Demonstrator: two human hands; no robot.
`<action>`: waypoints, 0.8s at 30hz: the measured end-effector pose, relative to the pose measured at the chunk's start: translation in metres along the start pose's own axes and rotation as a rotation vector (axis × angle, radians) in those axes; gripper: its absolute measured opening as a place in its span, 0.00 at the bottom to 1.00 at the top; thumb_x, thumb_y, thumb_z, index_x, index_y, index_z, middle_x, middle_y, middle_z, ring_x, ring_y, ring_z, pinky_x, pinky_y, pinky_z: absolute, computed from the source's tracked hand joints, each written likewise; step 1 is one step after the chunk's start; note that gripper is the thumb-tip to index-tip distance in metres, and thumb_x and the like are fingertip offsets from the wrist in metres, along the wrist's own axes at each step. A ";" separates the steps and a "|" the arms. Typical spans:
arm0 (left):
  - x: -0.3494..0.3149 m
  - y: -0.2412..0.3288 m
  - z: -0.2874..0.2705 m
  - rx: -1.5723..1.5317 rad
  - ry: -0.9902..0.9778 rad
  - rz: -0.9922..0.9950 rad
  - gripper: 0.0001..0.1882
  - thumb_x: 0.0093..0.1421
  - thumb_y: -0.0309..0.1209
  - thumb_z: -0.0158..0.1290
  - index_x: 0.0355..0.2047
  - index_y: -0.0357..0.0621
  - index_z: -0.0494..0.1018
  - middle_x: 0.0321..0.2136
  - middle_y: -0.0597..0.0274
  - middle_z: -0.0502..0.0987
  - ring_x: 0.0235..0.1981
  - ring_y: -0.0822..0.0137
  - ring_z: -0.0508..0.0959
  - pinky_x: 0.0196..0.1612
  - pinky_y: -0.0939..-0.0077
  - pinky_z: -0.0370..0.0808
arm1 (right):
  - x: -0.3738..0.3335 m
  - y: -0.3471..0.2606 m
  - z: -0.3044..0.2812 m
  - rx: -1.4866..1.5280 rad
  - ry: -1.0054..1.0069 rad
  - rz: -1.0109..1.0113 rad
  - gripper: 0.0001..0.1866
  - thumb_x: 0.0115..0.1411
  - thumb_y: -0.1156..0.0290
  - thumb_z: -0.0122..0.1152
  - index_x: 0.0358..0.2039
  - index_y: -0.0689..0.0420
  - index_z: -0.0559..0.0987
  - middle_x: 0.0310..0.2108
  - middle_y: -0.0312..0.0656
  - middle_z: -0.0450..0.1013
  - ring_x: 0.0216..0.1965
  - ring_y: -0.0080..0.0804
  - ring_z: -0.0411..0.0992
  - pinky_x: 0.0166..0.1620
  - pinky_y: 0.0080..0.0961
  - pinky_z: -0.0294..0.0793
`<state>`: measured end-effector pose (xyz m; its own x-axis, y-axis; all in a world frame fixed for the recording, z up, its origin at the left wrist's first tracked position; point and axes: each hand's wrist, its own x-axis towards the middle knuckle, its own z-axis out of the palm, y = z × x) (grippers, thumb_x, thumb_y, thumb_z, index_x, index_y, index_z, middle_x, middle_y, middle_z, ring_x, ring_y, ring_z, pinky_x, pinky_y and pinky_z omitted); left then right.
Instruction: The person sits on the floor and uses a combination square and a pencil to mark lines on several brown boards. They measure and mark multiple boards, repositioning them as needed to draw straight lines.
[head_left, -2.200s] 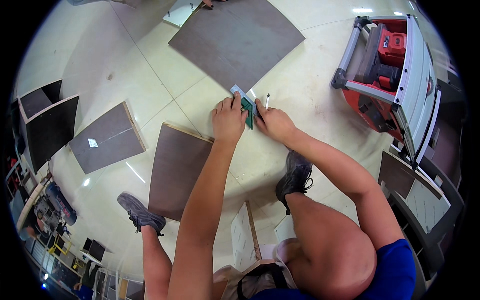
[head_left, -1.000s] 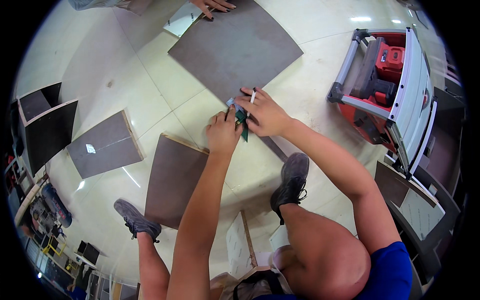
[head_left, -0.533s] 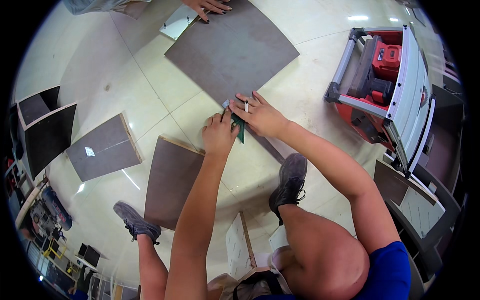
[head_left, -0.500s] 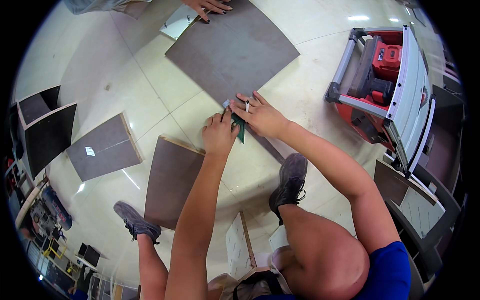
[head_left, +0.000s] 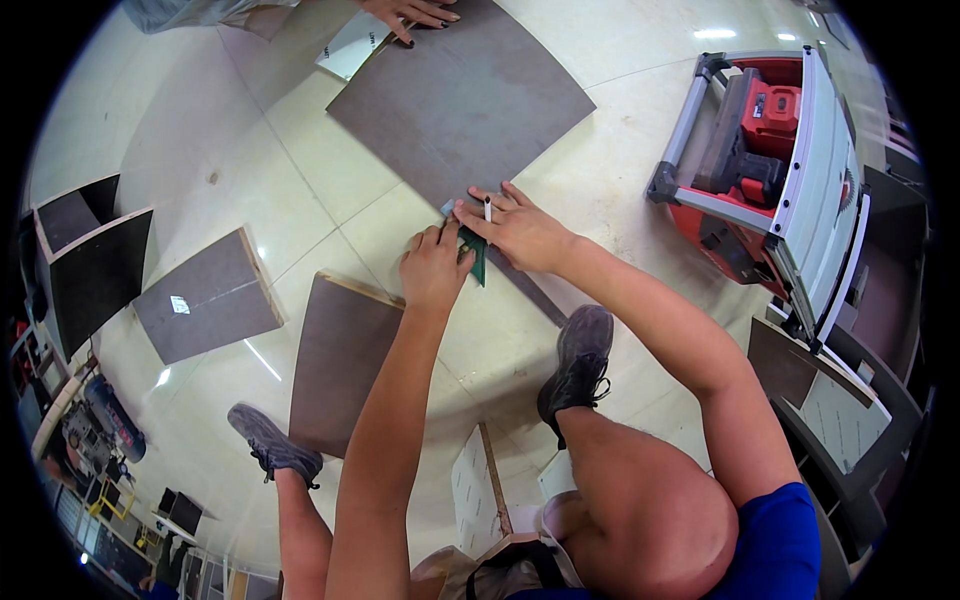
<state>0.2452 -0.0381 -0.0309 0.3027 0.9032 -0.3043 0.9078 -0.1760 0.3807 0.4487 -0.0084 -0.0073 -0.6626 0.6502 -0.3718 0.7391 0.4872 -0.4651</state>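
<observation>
A large dark grey-brown board (head_left: 460, 100) lies with its near corner at my hands. My left hand (head_left: 432, 270) has its fingers curled on a green triangular square (head_left: 477, 262), largely hidden by both hands. My right hand (head_left: 520, 235) presses on the board's corner, some fingers stretched over the surface. A slim white pen-like stick (head_left: 488, 208) with a dark tip stands up between its fingers. Beside the fingertips sits a small pale piece (head_left: 448, 207), too small to name. From beneath my right hand a narrow dark strip (head_left: 532, 292) runs toward my shoe.
Another person's hand (head_left: 410, 14) rests on the board's far edge, beside a white-faced piece (head_left: 352, 45). Two dark boards (head_left: 345, 360) (head_left: 210, 295) lie at left, near a dark open box (head_left: 100, 265). A red-and-grey table saw (head_left: 760, 170) stands on its side at right.
The board and both my hands have shifted very slightly left. My grip on the green square looks the same.
</observation>
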 end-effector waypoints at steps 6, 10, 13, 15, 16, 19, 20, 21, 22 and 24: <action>-0.001 -0.004 0.001 0.009 -0.008 -0.020 0.31 0.52 0.43 0.69 0.55 0.53 0.75 0.37 0.64 0.78 0.42 0.59 0.80 0.40 0.62 0.81 | 0.003 -0.002 0.002 0.029 -0.010 -0.007 0.44 0.55 0.80 0.62 0.73 0.55 0.57 0.72 0.40 0.60 0.75 0.45 0.51 0.73 0.57 0.51; 0.001 0.002 -0.002 0.001 -0.020 -0.028 0.32 0.51 0.43 0.69 0.57 0.54 0.75 0.37 0.64 0.78 0.42 0.60 0.80 0.41 0.62 0.81 | -0.001 0.002 0.006 0.013 0.040 -0.002 0.44 0.55 0.80 0.62 0.72 0.55 0.58 0.70 0.42 0.61 0.75 0.44 0.52 0.73 0.56 0.51; 0.001 0.002 -0.004 -0.001 -0.029 -0.042 0.32 0.51 0.43 0.69 0.57 0.54 0.75 0.38 0.64 0.78 0.42 0.60 0.80 0.41 0.62 0.81 | 0.000 0.000 0.002 0.058 0.034 0.005 0.43 0.55 0.80 0.61 0.72 0.56 0.58 0.70 0.44 0.62 0.74 0.45 0.53 0.73 0.55 0.52; 0.001 0.001 -0.005 -0.002 -0.026 -0.049 0.32 0.51 0.43 0.69 0.57 0.54 0.76 0.38 0.64 0.78 0.43 0.60 0.80 0.41 0.62 0.81 | 0.001 -0.002 -0.003 0.077 0.022 0.025 0.42 0.56 0.80 0.61 0.71 0.56 0.59 0.69 0.45 0.62 0.73 0.47 0.55 0.72 0.54 0.54; 0.001 0.002 -0.005 0.000 -0.018 -0.045 0.32 0.51 0.43 0.69 0.57 0.54 0.76 0.38 0.64 0.78 0.42 0.60 0.80 0.41 0.62 0.81 | 0.001 0.001 -0.001 0.094 0.101 0.019 0.43 0.54 0.79 0.63 0.71 0.56 0.59 0.67 0.46 0.65 0.69 0.48 0.60 0.70 0.52 0.58; 0.001 0.004 -0.006 0.006 0.004 -0.030 0.32 0.51 0.43 0.69 0.57 0.52 0.76 0.37 0.64 0.78 0.42 0.60 0.80 0.41 0.62 0.81 | 0.005 0.012 0.001 0.240 0.306 0.020 0.40 0.55 0.76 0.66 0.68 0.57 0.63 0.55 0.47 0.75 0.56 0.49 0.73 0.60 0.47 0.71; 0.000 0.003 -0.006 0.005 0.010 -0.022 0.33 0.50 0.43 0.69 0.57 0.52 0.76 0.37 0.64 0.78 0.42 0.60 0.80 0.41 0.62 0.81 | 0.009 0.012 -0.007 0.352 0.354 0.035 0.36 0.57 0.74 0.65 0.66 0.57 0.66 0.49 0.47 0.78 0.50 0.49 0.77 0.54 0.45 0.74; 0.000 0.002 -0.007 0.004 0.015 -0.014 0.33 0.50 0.43 0.69 0.57 0.52 0.76 0.37 0.64 0.78 0.41 0.60 0.80 0.40 0.62 0.81 | 0.013 0.012 -0.015 0.464 0.401 0.051 0.31 0.60 0.71 0.64 0.64 0.57 0.68 0.43 0.47 0.81 0.44 0.49 0.80 0.49 0.43 0.78; 0.000 0.001 -0.006 0.006 0.008 -0.017 0.33 0.50 0.43 0.69 0.57 0.52 0.76 0.36 0.64 0.78 0.41 0.59 0.80 0.40 0.62 0.81 | 0.018 0.008 -0.023 0.539 0.521 0.030 0.18 0.66 0.65 0.59 0.54 0.57 0.77 0.29 0.47 0.82 0.31 0.50 0.80 0.36 0.39 0.78; -0.001 -0.002 -0.005 0.012 -0.003 -0.025 0.33 0.50 0.43 0.69 0.57 0.52 0.76 0.36 0.64 0.78 0.41 0.59 0.80 0.40 0.62 0.81 | 0.029 -0.002 -0.043 0.687 0.416 0.193 0.13 0.66 0.64 0.59 0.47 0.57 0.80 0.27 0.47 0.81 0.28 0.50 0.78 0.35 0.37 0.77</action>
<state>0.2420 -0.0365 -0.0267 0.2812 0.9060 -0.3162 0.9184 -0.1586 0.3625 0.4330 0.0348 0.0173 -0.3324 0.9146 -0.2304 0.5070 -0.0328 -0.8614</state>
